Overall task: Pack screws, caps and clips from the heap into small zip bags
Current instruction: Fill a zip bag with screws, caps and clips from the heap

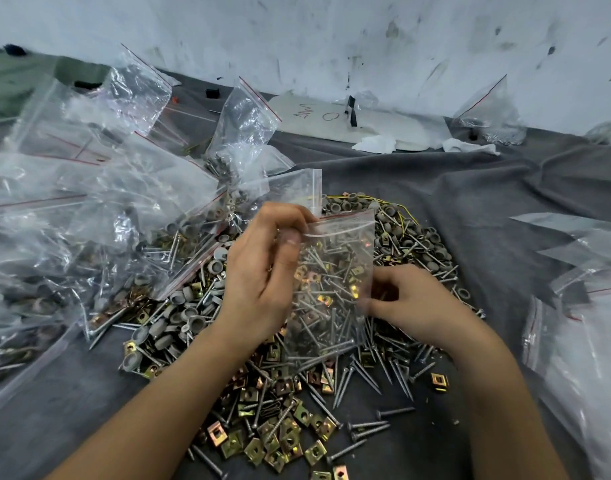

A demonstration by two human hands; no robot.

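Lying nearest on the dark grey cloth are loose brass-coloured square clips and silver screws, spilling from the heap with its grey round caps. Above it, the left hand is pinching the small clear zip bag by its mouth, probably keeping it upright for filling; screws and clips seem to be sitting inside. The right hand is curling at the bag's side, and I cannot tell whether it grips. Beyond, filled clear bags are piling up to the left.

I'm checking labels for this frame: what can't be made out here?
Head view:
- Fingertips of the right hand: blurred at the edge of the zip bag; grip unclear.
- Contents of the zip bag: the heap shows through the clear plastic.
- Writing on the white sheet: too small.
- The bags at right: cut off by the frame.
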